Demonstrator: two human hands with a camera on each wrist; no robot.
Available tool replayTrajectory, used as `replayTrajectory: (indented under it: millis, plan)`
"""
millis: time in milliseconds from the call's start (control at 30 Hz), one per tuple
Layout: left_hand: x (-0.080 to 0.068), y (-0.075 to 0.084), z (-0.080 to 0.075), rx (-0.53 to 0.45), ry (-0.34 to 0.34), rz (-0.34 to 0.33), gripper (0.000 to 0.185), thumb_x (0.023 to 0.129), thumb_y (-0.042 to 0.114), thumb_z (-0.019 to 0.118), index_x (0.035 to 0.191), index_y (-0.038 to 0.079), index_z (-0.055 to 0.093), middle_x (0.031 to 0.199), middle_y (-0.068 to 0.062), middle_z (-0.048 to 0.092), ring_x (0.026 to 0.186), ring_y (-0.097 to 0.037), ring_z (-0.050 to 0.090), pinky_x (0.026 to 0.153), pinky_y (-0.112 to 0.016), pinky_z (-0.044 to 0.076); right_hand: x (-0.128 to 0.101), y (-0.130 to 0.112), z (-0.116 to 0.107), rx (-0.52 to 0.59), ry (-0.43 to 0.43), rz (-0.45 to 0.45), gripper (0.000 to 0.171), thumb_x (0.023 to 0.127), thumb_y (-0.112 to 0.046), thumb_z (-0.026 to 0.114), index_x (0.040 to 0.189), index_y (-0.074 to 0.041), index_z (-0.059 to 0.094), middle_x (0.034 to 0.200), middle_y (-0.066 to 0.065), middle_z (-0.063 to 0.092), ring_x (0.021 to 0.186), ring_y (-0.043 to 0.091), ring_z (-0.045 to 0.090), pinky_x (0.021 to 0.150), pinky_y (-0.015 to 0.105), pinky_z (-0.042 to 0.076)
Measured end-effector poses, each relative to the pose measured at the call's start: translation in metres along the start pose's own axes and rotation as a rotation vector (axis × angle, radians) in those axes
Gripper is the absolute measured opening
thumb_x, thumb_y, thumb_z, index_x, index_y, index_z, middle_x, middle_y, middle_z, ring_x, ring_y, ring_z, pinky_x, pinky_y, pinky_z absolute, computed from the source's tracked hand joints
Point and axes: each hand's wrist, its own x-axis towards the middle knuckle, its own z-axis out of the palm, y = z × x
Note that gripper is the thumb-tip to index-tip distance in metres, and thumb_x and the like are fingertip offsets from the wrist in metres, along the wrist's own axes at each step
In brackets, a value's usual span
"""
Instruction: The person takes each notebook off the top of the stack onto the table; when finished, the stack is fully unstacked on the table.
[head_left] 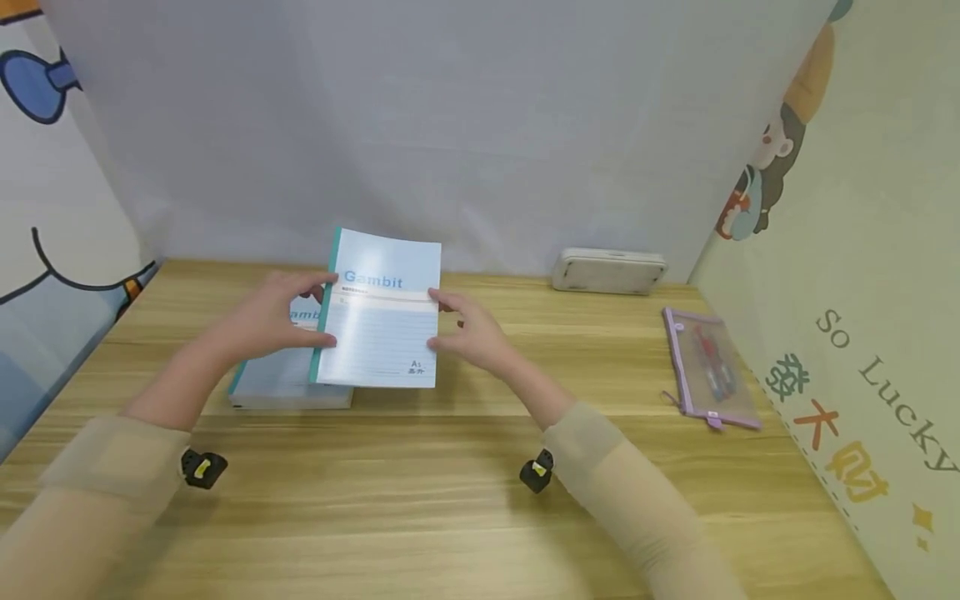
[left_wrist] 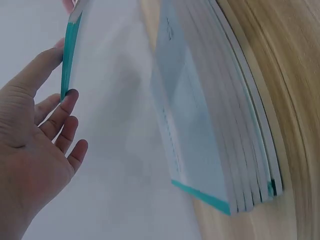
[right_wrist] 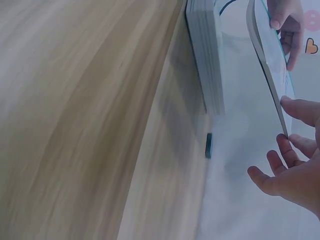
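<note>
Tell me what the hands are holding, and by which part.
Both hands hold one light-blue notebook above the stack of notebooks: the left hand grips its teal spine edge, the right hand pinches the opposite open edge.

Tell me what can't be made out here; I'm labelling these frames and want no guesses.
- Small print on the held notebook: too small, head view.
- Stack top cover: partly hidden by left hand and notebook.
- Pouch contents: blurred by mesh.
- Right hand: cut off, right wrist view.
</note>
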Motion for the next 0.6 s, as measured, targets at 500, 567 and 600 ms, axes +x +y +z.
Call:
replayTrajectory:
  millis: [500,567,600]
  plan:
    - [0.027,-0.001,0.052,-0.013,-0.108,0.040,0.091,0.068,0.038,0.084,0.142,0.008,0.042,0.107,-0.002,0.057,0.108,-0.027,0.040,0.090,-0.051,0.032,-0.021,0.046,-0.025,-0.099,-0.160,0.011,0.080,0.078,-0.016,0.078,0.145,-0.006,0.036,0.132,0.015,0.046,0.126,0.031,0.042,0.103,0.047,0.039]
    - [0.030,-0.003,0.059,-0.002,-0.120,0.044,0.091,0.067,0.039,0.084,0.142,0.008,0.042,0.106,-0.001,0.058,0.107,-0.026,0.040,0.090,-0.051,0.031,-0.021,0.051,-0.026,-0.128,-0.191,0.015,0.081,0.078,-0.017,0.078,0.145,-0.005,0.035,0.132,0.016,0.047,0.125,0.031,0.042,0.102,0.045,0.041]
    - [0.032,-0.004,0.062,0.003,-0.126,0.043,0.091,0.067,0.039,0.084,0.142,0.008,0.043,0.105,0.000,0.058,0.106,-0.026,0.041,0.090,-0.052,0.030,-0.021,0.054,-0.027,-0.140,-0.202,0.019,0.081,0.078,-0.018,0.078,0.145,-0.005,0.035,0.132,0.016,0.047,0.125,0.031,0.043,0.101,0.045,0.041]
